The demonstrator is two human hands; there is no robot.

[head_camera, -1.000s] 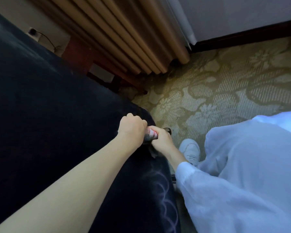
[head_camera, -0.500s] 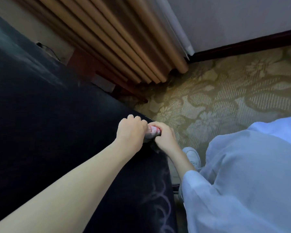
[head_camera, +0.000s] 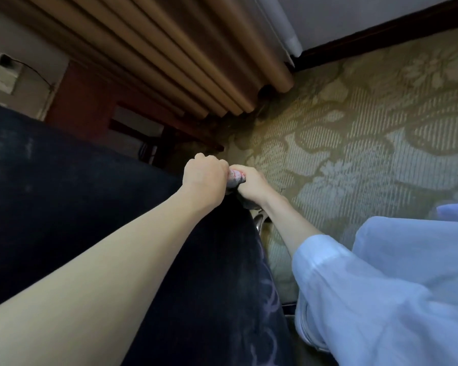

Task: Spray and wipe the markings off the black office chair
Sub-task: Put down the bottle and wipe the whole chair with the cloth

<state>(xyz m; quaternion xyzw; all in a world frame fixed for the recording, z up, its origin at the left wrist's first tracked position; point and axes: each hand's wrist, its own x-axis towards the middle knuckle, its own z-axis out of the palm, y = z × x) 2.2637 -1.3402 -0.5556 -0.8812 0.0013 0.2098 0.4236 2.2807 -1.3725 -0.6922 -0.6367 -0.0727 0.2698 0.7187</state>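
The black office chair (head_camera: pixel 77 207) fills the left and lower middle of the head view. Pale looping markings (head_camera: pixel 267 307) show on its black surface near the bottom. At the chair's far edge my left hand (head_camera: pixel 205 178) is curled into a fist around one end of a small grey and pink cloth (head_camera: pixel 236 178). My right hand (head_camera: pixel 253 187) grips the cloth's other end from the right side. The two hands almost touch, and most of the cloth is hidden inside them.
Patterned green and beige carpet (head_camera: pixel 354 154) spreads to the right. Tan curtain folds (head_camera: pixel 196 62) hang at the top, with a dark baseboard (head_camera: pixel 381 33) beside them. A wall socket (head_camera: pixel 3 72) and reddish wooden furniture (head_camera: pixel 90 101) stand behind the chair. My blue-clad leg (head_camera: pixel 394 286) is lower right.
Both hands keep their hold on the cloth at the chair's edge. The view has tilted, so more of the curtain, socket and carpet shows, and my white shoe has dropped out of sight.
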